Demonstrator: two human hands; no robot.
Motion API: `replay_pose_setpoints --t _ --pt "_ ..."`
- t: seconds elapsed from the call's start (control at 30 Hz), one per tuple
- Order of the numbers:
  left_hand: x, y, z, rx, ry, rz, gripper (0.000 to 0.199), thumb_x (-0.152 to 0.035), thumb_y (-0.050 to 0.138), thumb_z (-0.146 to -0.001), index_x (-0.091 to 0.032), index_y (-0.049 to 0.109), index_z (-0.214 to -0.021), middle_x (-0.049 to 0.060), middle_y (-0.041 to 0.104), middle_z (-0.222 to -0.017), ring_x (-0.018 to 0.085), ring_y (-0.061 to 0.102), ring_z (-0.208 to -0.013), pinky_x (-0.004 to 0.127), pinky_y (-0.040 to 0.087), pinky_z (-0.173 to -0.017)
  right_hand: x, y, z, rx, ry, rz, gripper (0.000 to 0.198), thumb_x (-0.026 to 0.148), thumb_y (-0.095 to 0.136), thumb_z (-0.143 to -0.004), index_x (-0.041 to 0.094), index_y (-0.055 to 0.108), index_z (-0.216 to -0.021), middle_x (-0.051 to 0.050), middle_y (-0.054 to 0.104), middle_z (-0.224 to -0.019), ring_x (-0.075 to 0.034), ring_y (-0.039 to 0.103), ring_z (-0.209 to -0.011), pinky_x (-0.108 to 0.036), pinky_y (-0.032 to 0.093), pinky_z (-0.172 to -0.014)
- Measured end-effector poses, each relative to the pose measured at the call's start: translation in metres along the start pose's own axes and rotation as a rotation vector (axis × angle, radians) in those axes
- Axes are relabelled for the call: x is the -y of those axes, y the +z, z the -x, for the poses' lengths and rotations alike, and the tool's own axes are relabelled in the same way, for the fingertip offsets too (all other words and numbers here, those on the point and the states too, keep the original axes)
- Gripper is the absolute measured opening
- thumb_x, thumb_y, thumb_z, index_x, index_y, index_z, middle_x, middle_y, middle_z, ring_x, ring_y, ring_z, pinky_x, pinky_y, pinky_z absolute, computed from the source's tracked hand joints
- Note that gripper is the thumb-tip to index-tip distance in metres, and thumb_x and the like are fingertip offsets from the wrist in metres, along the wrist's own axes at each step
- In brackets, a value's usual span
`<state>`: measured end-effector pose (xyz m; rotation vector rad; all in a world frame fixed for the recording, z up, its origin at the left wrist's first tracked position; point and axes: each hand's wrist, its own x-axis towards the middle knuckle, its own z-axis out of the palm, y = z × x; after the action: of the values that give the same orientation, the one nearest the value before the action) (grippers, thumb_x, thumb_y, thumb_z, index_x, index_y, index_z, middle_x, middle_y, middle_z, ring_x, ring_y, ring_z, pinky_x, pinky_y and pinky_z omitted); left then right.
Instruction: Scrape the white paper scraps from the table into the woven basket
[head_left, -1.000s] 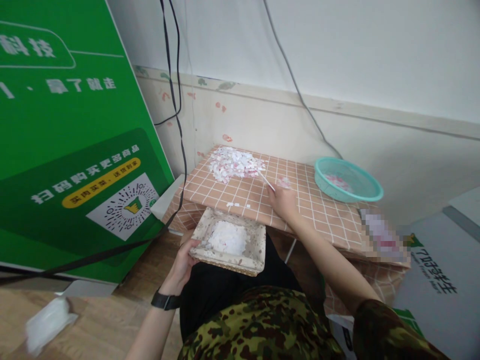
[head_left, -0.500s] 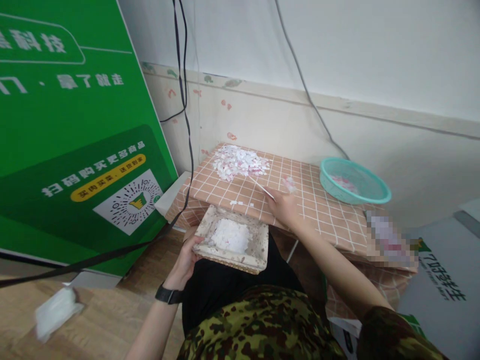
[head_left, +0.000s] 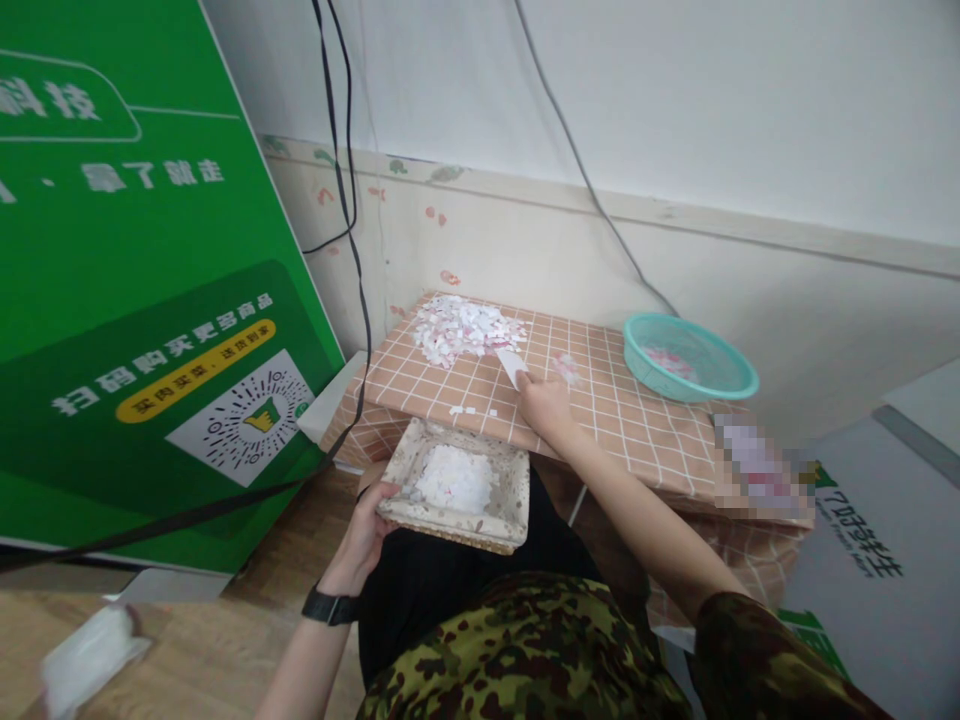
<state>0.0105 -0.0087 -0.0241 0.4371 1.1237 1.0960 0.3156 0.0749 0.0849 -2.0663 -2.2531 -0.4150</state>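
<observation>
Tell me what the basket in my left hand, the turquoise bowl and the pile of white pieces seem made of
Basket: likely matte printed cloth inside, from its blotchy pattern; ridged tan lower edge suggests woven fibre. Turquoise bowl: likely smooth plastic, given its even colour and translucent look. White pieces: probably matte paper, being thin and flat, though plastic is possible.

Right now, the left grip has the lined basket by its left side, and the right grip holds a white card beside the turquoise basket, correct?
Not quite. The head view shows the right grip holding the white card at the near edge of the pile of small white and pink pieces, not beside the turquoise basket. The rest stands.
</observation>
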Motion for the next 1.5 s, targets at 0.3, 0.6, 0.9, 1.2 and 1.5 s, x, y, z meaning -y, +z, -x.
replay_pose_setpoints --t 0.3,0.6,0.9,1.2,1.5 --pt "0.002 -0.003 -0.001 0.048 -0.001 0.008 0.029 -0.025 0.072 -0.067 -0.012 0.073 -0.093 0.006 0.078 -0.079 0.022 0.07 -0.066 0.031 0.055 -0.059 -0.045 0.008 0.012 -0.206 0.25 -0.154 0.039 0.03 0.037 -0.102 0.014 0.071 -0.111 -0.017 0.075 -0.093 -0.027 0.069 -0.08 -0.035 0.046 -0.072" --pt "0.0 -0.003 -0.003 -0.015 -0.003 0.005 0.028 -0.024 0.072 -0.066 -0.012 0.073 -0.091 0.006 0.078 -0.076 0.021 0.069 -0.065 0.031 0.055 -0.058 -0.007 0.013 0.031 -0.189 -0.143 -0.664 0.033 0.033 0.048 -0.1 0.027 0.072 -0.122 -0.006 0.076 -0.112 -0.024 0.073 -0.095 -0.032 0.052 -0.08" --pt "-0.004 -0.003 -0.007 0.001 0.023 0.012 0.03 -0.027 0.071 -0.066 -0.011 0.072 -0.092 0.007 0.077 -0.076 0.023 0.069 -0.066 0.032 0.053 -0.057 0.018 -0.009 0.034 -0.051 -0.294 -0.885 0.032 0.04 0.051 -0.1 0.024 0.076 -0.108 -0.004 0.078 -0.091 -0.018 0.069 -0.074 -0.028 0.047 -0.068" --pt "0.0 -0.005 -0.014 0.031 0.028 0.05 0.029 -0.026 0.072 -0.067 -0.012 0.072 -0.092 0.006 0.076 -0.076 0.022 0.069 -0.065 0.031 0.052 -0.057 0.025 -0.015 0.041 0.104 -0.32 -1.028 0.042 0.05 0.052 -0.096 0.018 0.073 -0.081 -0.001 0.068 -0.07 -0.012 0.056 -0.06 -0.025 0.038 -0.058" --pt "0.007 -0.006 -0.011 0.006 0.026 0.056 0.027 -0.023 0.07 -0.068 -0.012 0.073 -0.093 0.006 0.077 -0.078 0.021 0.068 -0.067 0.032 0.055 -0.06 -0.019 0.011 -0.01 -0.253 0.163 -0.957 0.055 0.064 0.055 -0.086 0.015 0.064 -0.062 -0.002 0.053 -0.055 -0.014 0.046 -0.054 -0.027 0.032 -0.052"
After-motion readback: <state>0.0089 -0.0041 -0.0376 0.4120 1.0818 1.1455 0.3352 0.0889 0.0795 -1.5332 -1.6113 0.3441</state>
